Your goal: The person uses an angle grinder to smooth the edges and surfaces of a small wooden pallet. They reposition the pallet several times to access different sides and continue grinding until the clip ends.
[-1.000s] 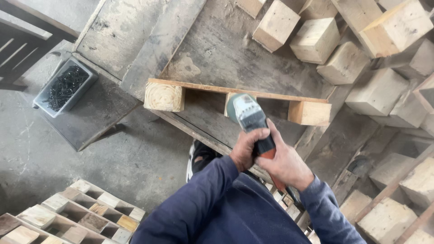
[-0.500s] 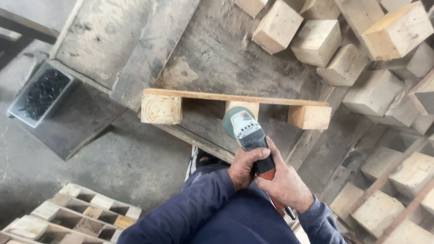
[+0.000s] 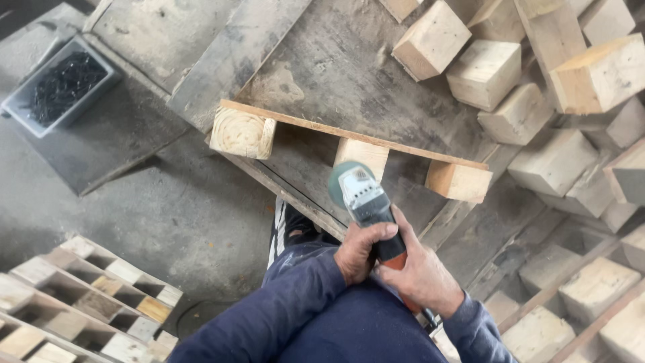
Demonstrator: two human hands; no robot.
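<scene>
Near the middle of the view, both hands are closed together around a grinder (image 3: 366,202). The left hand (image 3: 359,252) grips the body from the left side, with the fingers wrapped over the dark handle. The right hand (image 3: 423,272) holds the rear part, where an orange piece shows between the two hands. The hands touch each other. The grinder points away from the person, so its round disc guard lies beyond the hands, just in front of the middle block (image 3: 363,156) of a wooden piece. Whether the disc touches the block, the picture does not show.

This wooden piece is a thin board (image 3: 349,131) standing on its edge, with three blocks fixed under it: a left block (image 3: 242,133), the middle one and a right block (image 3: 459,181). It rests on a grey, dusty desk (image 3: 336,67) made of planks. The hands are just below the middle block, between the left and the right one.

To the right, many loose wooden cubes (image 3: 484,70) lie in a pile, well apart from the hands. At the upper left, a grey tray (image 3: 20,107) with dark nails sits on a lower plate. At the lower left, a stack of pallets (image 3: 80,296) lies on the concrete floor (image 3: 175,215). The person wears blue sleeves (image 3: 282,302).
</scene>
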